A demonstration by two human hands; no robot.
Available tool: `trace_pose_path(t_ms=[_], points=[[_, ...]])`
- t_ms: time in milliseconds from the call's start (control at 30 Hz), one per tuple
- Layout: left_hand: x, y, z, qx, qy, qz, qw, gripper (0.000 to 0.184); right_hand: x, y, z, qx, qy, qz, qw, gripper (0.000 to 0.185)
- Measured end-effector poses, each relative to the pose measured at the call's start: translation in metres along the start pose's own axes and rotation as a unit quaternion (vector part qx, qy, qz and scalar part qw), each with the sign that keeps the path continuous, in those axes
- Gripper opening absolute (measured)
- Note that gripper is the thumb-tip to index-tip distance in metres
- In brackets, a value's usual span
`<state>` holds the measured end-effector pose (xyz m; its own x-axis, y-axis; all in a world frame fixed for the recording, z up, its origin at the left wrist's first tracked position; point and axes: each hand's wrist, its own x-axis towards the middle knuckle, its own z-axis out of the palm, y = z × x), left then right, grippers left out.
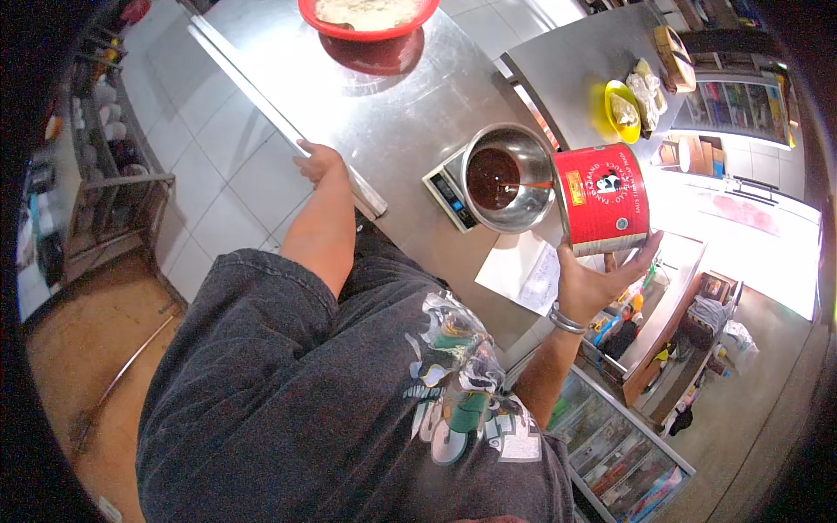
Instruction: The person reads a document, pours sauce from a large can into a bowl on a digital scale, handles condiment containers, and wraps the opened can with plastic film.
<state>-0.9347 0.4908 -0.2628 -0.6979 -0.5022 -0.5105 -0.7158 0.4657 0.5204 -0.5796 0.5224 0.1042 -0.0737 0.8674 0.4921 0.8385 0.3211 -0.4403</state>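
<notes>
Brown sauce poured from red can into bowl

In the head view, a red can (pixel 603 196) was gripped in the right hand (pixel 602 283) and was held tilted above the tabletop (pixel 427 113), its label printed with a panda. A thin stream of brown sauce (pixel 490 179) was being let fall from its mouth into a steel bowl (pixel 530 157), where a dark pool had been gathered. The bowl was carried by a digital scale (pixel 453 200) set in from the near-left corner. The left hand (pixel 323 164) was placed at the left edge; whether that edge was grasped could not be told, as the fingers were partly hidden. Sheets of paper (pixel 534 277) were laid by the near edge, below the can. A red basin (pixel 384 34) filled with white matter was stationed towards the far edge. Beyond the right edge, a yellow plate (pixel 617 88) was supported by a second table (pixel 575 52).
</notes>
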Motion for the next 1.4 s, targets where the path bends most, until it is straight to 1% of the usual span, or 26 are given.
trace_pose_path(t_ms=[200, 233, 267, 400, 467, 500, 533, 600, 633, 667, 733, 867, 933, 1033, 1167, 1267, 1400], points=[[-0.005, 0.003, -0.006, -0.008, -0.014, -0.001, 1.000, 0.076, 0.006, -0.010, -0.015, 0.052, 0.031, 0.003, 0.998, 0.126], [-0.005, 0.004, -0.007, -0.006, -0.017, 0.000, 1.000, 0.077, 0.007, -0.010, -0.018, 0.046, 0.046, -0.020, 0.998, 0.127], [-0.005, 0.004, -0.007, -0.004, -0.021, 0.002, 1.000, 0.077, 0.009, -0.012, -0.021, 0.046, 0.046, -0.021, 0.998, 0.127], [-0.001, 0.001, -0.003, -0.009, -0.017, 0.006, 1.000, 0.077, 0.017, -0.017, -0.041, -0.027, 0.075, -0.087, 0.993, 0.132], [-0.001, 0.001, -0.002, -0.008, -0.013, 0.006, 1.000, 0.076, 0.021, -0.025, -0.052, 0.010, 0.087, -0.079, 0.993, 0.131], [-0.001, 0.001, -0.003, -0.008, -0.014, 0.006, 1.000, 0.076, 0.022, -0.029, -0.057, -0.030, 0.095, -0.075, 0.992, 0.134], [-0.002, 0.001, -0.004, -0.009, -0.014, 0.009, 1.000, 0.076, 0.023, -0.031, -0.062, -0.030, 0.096, -0.075, 0.992, 0.134], [-0.003, 0.001, -0.004, -0.010, -0.015, 0.013, 1.000, 0.076, 0.027, -0.033, -0.071, -0.091, 0.117, -0.121, 0.981, 0.139], [-0.002, 0.001, -0.003, -0.007, -0.012, 0.009, 1.000, 0.076, 0.027, -0.036, -0.072, -0.069, 0.133, -0.112, 0.982, 0.143], [-0.002, 0.001, -0.002, -0.004, -0.008, 0.005, 1.000, 0.076, 0.028, -0.036, -0.076, -0.069, 0.133, -0.111, 0.982, 0.143], [0.000, 0.000, 0.000, -0.001, -0.004, 0.006, 1.000, 0.076, 0.029, -0.037, -0.084, -0.035, 0.129, -0.116, 0.984, 0.136], [-0.002, 0.001, -0.002, -0.006, -0.003, 0.005, 1.000, 0.076, 0.030, -0.041, -0.088, -0.017, 0.136, -0.137, 0.981, 0.136], [-0.003, 0.002, -0.003, -0.008, -0.001, 0.007, 1.000, 0.076, 0.030, -0.043, -0.087, -0.045, 0.150, -0.130, 0.979, 0.139], [-0.001, 0.001, -0.001, -0.005, 0.002, 0.009, 1.000, 0.076, 0.031, -0.039, -0.089, -0.031, 0.141, -0.143, 0.979, 0.140], [0.000, -0.001, 0.001, -0.005, 0.005, 0.015, 1.000, 0.076, 0.030, -0.043, -0.087, -0.032, 0.143, -0.120, 0.982, 0.141], [0.000, -0.002, 0.001, -0.011, 0.004, 0.019, 1.000, 0.076, 0.030, -0.044, -0.086, -0.011, 0.136, -0.110, 0.985, 0.139], [0.001, -0.002, 0.003, -0.005, 0.010, 0.017, 1.000, 0.077, 0.032, -0.044, -0.085, -0.034, 0.135, -0.122, 0.983, 0.135]])
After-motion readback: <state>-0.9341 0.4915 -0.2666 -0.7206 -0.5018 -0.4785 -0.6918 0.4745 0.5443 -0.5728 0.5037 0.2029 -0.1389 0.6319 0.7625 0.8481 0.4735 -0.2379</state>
